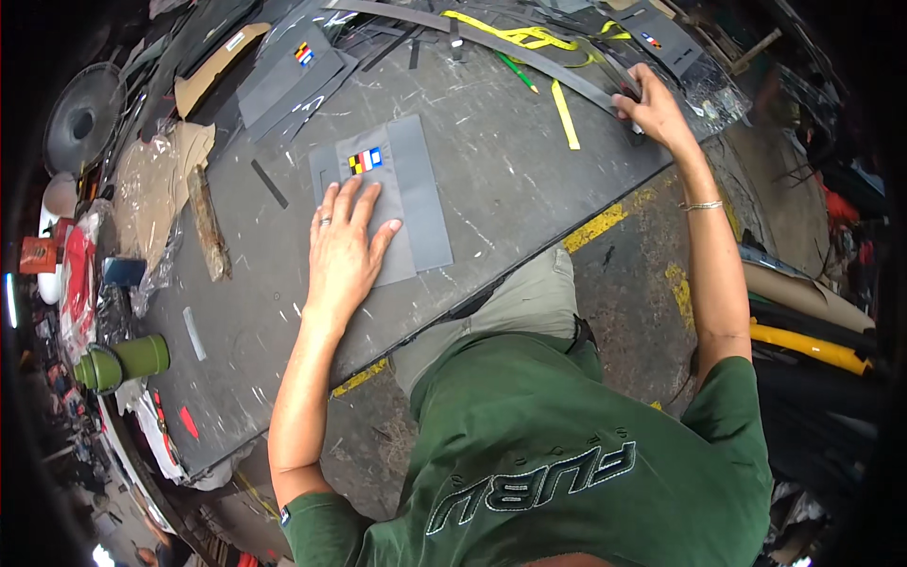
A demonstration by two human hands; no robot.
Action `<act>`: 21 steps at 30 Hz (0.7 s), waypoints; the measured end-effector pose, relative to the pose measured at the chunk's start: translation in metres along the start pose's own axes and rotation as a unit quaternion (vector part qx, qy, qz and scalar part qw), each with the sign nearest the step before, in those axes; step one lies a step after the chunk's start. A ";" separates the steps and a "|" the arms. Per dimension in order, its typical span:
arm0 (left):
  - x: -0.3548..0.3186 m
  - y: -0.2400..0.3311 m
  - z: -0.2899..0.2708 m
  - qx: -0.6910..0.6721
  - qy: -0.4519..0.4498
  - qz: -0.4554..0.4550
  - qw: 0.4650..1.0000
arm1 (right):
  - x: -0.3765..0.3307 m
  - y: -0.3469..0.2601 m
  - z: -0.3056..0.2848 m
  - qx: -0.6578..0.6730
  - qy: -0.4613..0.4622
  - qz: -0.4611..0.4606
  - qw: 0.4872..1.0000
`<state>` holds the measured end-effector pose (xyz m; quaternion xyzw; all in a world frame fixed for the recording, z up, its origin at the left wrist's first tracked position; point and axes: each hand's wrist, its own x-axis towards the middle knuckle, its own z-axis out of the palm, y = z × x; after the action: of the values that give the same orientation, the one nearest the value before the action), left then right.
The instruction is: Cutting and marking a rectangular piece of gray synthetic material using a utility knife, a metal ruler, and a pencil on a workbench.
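My left hand (342, 248) lies flat with fingers spread on a grey fabric panel (423, 203), holding nothing. The panel rests on the dark tabletop and carries a patch of small coloured flags (365, 160) just beyond my fingertips. Out to the right, near the table's edge, my right hand (656, 111) has its fingers closed on the end of a long grey webbing strap (529, 55). That strap curves away across the back of the table. What lies under those fingers is partly hidden.
Yellow strap (515, 34), a green pencil (517, 72) and a yellow strip (565, 115) lie at the back. More grey panels (295, 80) are stacked back left. A green bottle (130, 363) lies by the left edge, near clear plastic and brown paper (151, 189).
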<state>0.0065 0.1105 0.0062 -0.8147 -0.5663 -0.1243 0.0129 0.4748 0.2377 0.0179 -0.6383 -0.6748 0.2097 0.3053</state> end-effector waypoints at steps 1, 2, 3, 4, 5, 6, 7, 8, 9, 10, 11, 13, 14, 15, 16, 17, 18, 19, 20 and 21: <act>-0.002 -0.001 0.000 -0.025 -0.026 -0.009 0.999 | 0.003 -0.002 0.001 -0.007 0.022 -0.033 0.999; -0.004 -0.001 0.000 -0.023 -0.027 -0.015 0.999 | 0.004 -0.004 -0.002 -0.019 -0.007 -0.001 1.000; -0.004 -0.002 0.001 -0.014 -0.034 -0.005 0.999 | 0.012 -0.003 -0.003 -0.088 -0.002 -0.020 0.996; -0.004 -0.003 0.002 -0.006 -0.042 0.005 0.999 | 0.019 -0.001 -0.003 -0.156 0.004 -0.039 0.987; -0.005 -0.006 0.003 -0.005 -0.046 0.001 0.999 | 0.021 0.002 0.001 -0.153 -0.001 -0.040 0.987; -0.008 -0.008 0.005 -0.020 -0.050 0.001 0.999 | 0.020 -0.004 0.008 -0.162 -0.019 -0.070 0.984; -0.010 -0.010 0.006 -0.037 -0.055 0.001 0.998 | 0.020 -0.009 0.013 -0.170 -0.037 -0.100 0.980; -0.007 -0.016 0.008 -0.037 -0.061 -0.007 0.997 | 0.026 -0.009 0.013 -0.168 -0.046 -0.101 0.980; -0.001 -0.017 0.005 -0.046 -0.063 0.008 0.997 | 0.033 -0.004 0.008 -0.196 -0.064 -0.111 0.972; 0.002 -0.019 0.002 -0.053 -0.066 0.020 0.996 | 0.040 -0.001 0.007 -0.221 -0.084 -0.122 0.964; 0.004 -0.021 0.001 -0.050 -0.067 0.026 0.996 | 0.046 -0.004 0.006 -0.265 -0.095 -0.103 0.954; 0.007 -0.023 0.005 -0.050 -0.058 0.032 0.997 | 0.057 0.016 0.002 -0.278 -0.057 -0.127 0.950; 0.009 -0.023 0.006 -0.047 -0.044 0.043 0.997 | 0.062 0.026 -0.002 -0.286 -0.050 -0.150 0.945; 0.001 -0.029 0.007 -0.044 -0.045 0.030 0.998 | 0.067 -0.007 -0.003 -0.308 -0.118 -0.109 0.938; 0.002 -0.027 0.008 -0.048 -0.045 0.034 0.997 | 0.075 0.002 -0.017 -0.371 -0.080 -0.175 0.908; 0.004 -0.026 0.008 -0.043 -0.043 0.039 0.997 | 0.079 0.011 -0.041 -0.380 -0.060 -0.212 0.898; 0.006 -0.025 0.010 -0.040 -0.042 0.044 0.997 | 0.085 0.003 -0.068 -0.390 -0.041 -0.249 0.886; 0.001 -0.028 0.008 -0.038 -0.041 0.038 0.998 | 0.084 -0.028 -0.083 -0.376 -0.024 -0.330 0.866; -0.001 -0.030 0.007 -0.035 -0.042 0.038 0.998 | 0.080 -0.061 -0.106 -0.363 -0.005 -0.404 0.840; 0.009 -0.023 0.010 -0.043 -0.038 0.060 0.997 | 0.099 -0.037 -0.171 -0.417 -0.067 -0.257 0.869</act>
<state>-0.0094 0.1290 -0.0043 -0.8511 -0.5107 -0.1163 -0.0362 0.5642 0.3136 0.1816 -0.4950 -0.8584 -0.1346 0.0080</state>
